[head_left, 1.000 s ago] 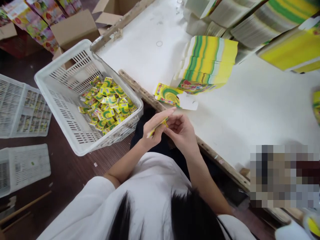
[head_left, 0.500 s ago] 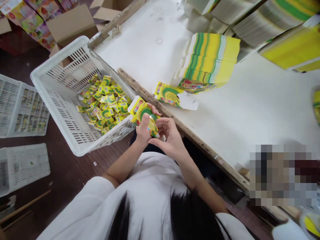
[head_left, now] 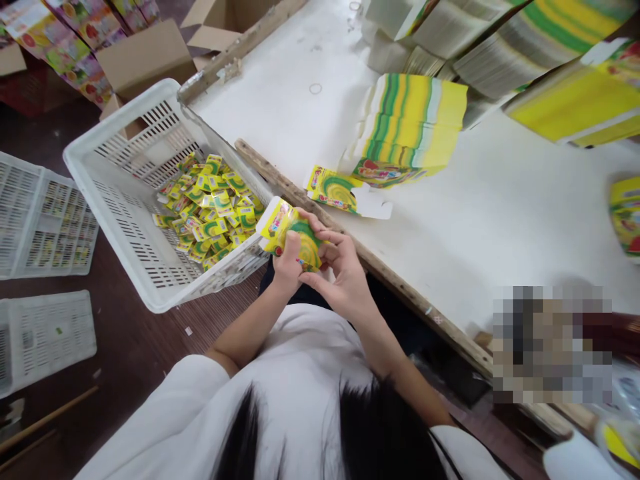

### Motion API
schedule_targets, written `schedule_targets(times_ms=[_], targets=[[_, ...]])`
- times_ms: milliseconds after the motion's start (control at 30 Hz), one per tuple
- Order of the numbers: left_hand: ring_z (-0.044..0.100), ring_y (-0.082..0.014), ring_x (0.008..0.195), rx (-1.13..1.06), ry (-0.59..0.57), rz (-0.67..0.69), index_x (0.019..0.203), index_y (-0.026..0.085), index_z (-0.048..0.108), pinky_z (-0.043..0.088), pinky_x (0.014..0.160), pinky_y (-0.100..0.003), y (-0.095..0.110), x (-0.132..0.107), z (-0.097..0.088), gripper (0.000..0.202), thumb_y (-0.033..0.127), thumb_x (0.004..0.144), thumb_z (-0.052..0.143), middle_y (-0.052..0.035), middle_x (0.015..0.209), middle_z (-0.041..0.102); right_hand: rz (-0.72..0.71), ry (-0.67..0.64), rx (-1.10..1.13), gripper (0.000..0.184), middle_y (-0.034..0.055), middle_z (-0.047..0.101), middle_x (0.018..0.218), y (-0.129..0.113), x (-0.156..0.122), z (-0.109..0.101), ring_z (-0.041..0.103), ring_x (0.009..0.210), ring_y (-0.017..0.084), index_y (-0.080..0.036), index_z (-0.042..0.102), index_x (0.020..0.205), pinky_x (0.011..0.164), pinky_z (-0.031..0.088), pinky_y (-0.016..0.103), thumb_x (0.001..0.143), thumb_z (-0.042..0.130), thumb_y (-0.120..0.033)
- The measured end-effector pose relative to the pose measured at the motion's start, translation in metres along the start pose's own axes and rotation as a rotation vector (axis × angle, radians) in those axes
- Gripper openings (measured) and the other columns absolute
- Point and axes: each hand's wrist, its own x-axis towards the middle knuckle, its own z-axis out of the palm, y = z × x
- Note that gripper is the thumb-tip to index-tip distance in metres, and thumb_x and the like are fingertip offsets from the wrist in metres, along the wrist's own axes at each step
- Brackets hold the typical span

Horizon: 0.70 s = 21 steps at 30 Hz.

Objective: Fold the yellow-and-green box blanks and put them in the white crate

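Note:
A small yellow-and-green printed carton (head_left: 306,248) is held in front of my body, tilted, with a white flap standing out at its upper left end. My left hand (head_left: 293,257) grips it, thumb on the printed face and fingers round the far side. At the lower right end, the curled fingers and thumb of my right hand (head_left: 344,272) press on the carton; what lies under those fingertips is hidden. Just beyond, a flat unfolded carton (head_left: 334,191) lies at the table's wooden edge. Beside it stands a stack of flat cartons (head_left: 407,130).
On my left, a white plastic crate (head_left: 117,223) holds a heap of small yellow-green packets (head_left: 215,207). More crates (head_left: 50,333) sit on the floor. Further carton stacks (head_left: 500,63) line the back of the white table (head_left: 520,220). An open cardboard box (head_left: 145,57) is behind the crate.
The carton has turned so more of its printed face shows. My right fingers have closed in on its lower end. The view has shifted slightly.

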Motion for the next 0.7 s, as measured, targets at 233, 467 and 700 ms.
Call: schedule_targets(times_ms=[233,467,700], targets=[[0.063,-0.0191,0.083,-0.053,-0.046,0.062,0.103,0.025,0.059,0.055,0.080,-0.034,-0.013,0.004,-0.009,0.075,0.090,0.067,0.055,-0.0026,0.086,0.062,-0.003,0.105,-0.009,0.040,-0.0047,0.062,0.079,0.006,0.007,-0.009,0.058,0.071,0.014,-0.026,0.061,0.108,0.068,0.048,0.029,0.074,0.082,-0.029],[0.067,-0.0146,0.076,-0.086,0.099,0.077,0.086,0.022,0.068,0.055,0.075,-0.029,-0.012,0.010,-0.019,0.032,0.053,0.080,0.075,0.0010,0.080,0.070,-0.092,0.246,-0.136,0.004,-0.0015,0.074,0.078,-0.001,0.007,-0.027,0.067,0.067,0.018,-0.026,0.074,0.085,0.063,0.055,0.033,0.083,0.074,-0.029],[0.063,-0.0236,0.115,0.244,0.225,0.517,0.125,0.034,0.055,0.053,0.099,-0.041,0.029,0.004,-0.028,0.049,0.047,0.083,0.075,-0.0037,0.121,0.062,-0.393,0.485,-0.754,0.018,0.0013,0.078,0.096,-0.011,0.013,-0.051,0.069,0.098,0.026,-0.035,0.079,0.098,0.098,0.049,0.050,0.091,0.067,-0.024]])
